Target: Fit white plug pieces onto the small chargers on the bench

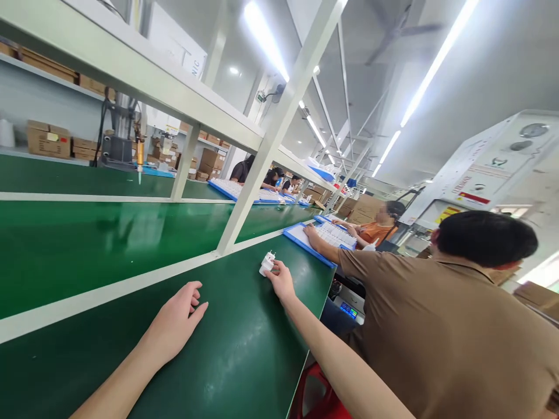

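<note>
Plug, white, pins uppermost, slightly tilted: just below the view's centre, at six o'clock, over the green worktop; contact with the surface cannot be told. Right hand: grasping the plug between thumb and fingers, from its four o'clock side. Left hand: released, fingers loosely curled, at eight o'clock from the plug, well apart. Tray, blue-rimmed, bearing rows of white pieces: at two o'clock from the plug, a co-worker's hand at it. Post, pale: foot at ten o'clock from the plug.
</note>
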